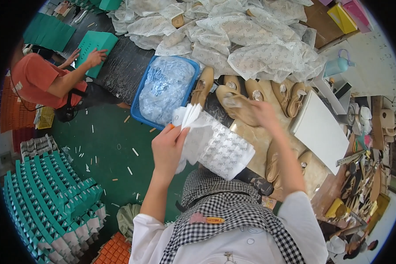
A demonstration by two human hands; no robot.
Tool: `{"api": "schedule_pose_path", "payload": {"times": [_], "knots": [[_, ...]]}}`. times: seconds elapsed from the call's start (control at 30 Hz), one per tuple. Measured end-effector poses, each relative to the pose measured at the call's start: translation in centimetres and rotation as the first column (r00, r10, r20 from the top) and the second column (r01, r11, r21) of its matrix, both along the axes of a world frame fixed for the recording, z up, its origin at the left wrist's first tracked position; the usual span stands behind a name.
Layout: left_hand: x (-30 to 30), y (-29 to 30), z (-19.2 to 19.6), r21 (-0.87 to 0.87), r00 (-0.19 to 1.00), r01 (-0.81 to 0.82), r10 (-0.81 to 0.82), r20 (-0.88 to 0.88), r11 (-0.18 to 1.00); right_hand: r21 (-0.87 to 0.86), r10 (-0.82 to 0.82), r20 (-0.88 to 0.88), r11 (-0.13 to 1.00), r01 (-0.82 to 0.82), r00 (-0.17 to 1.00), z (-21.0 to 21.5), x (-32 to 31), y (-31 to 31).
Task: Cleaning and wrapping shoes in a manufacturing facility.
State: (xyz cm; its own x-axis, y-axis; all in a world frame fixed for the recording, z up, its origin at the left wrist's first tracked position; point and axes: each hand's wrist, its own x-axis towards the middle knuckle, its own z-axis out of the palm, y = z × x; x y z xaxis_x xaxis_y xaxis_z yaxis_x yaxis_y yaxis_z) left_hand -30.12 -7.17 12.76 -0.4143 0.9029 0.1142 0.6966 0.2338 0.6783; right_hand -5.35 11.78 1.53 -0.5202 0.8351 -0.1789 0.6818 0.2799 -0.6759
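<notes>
My left hand [166, 145] pinches a bunched edge of white printed tissue paper [231, 147], which hangs in front of my apron and spreads to the right. A bit of orange shows at my left fingertips; I cannot make out what it is. In my right hand [263, 113] is a tan shoe [236, 104], gripped at one end and tilted above the table. More tan shoes [255, 90] stand along the table beyond it. One single shoe [203, 86] leans beside the blue basket [135, 105]. Other tan shoes [273, 165] lie under my right forearm.
Clear plastic bags [167, 83] fill the basket. Paper-wrapped bundles [264, 48] are heaped at the far side. A white flat box [321, 132] lies right. Far left, a person in a red shirt [46, 79] handles a green box [97, 46]. Stacked green boxes [53, 193] stand near left.
</notes>
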Motion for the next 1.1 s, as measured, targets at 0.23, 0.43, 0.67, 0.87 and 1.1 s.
{"api": "schedule_pose_path", "payload": {"times": [0.23,0.43,0.67,0.87,1.1], "knots": [[4.4,0.2,-1.5,-0.018,0.978,0.195,-0.196,-0.066,0.981,-0.388,0.127,-0.096,0.909,-0.155,0.987,13.3,3.4,-8.5],[3.3,-2.5,1.9,0.104,0.983,-0.087,0.068,0.172,0.991,-0.590,-0.189,-0.685,0.711,-0.383,0.704,8.4,-10.4,-8.0],[-4.1,-3.1,2.7,0.191,0.900,-0.342,0.262,0.349,0.920,-0.361,0.154,-0.718,0.751,-0.553,0.678,10.5,-16.7,-9.7],[-2.5,-1.6,-0.4,0.094,0.843,-0.319,0.237,0.483,0.943,0.006,0.014,-0.248,1.000,-0.013,0.969,-2.2,-6.7,-5.8],[2.1,3.5,0.7,0.031,0.999,0.034,-0.034,-0.018,0.999,-0.056,-0.167,-0.122,0.985,0.161,0.978,-10.6,-1.6,-1.8]]}}
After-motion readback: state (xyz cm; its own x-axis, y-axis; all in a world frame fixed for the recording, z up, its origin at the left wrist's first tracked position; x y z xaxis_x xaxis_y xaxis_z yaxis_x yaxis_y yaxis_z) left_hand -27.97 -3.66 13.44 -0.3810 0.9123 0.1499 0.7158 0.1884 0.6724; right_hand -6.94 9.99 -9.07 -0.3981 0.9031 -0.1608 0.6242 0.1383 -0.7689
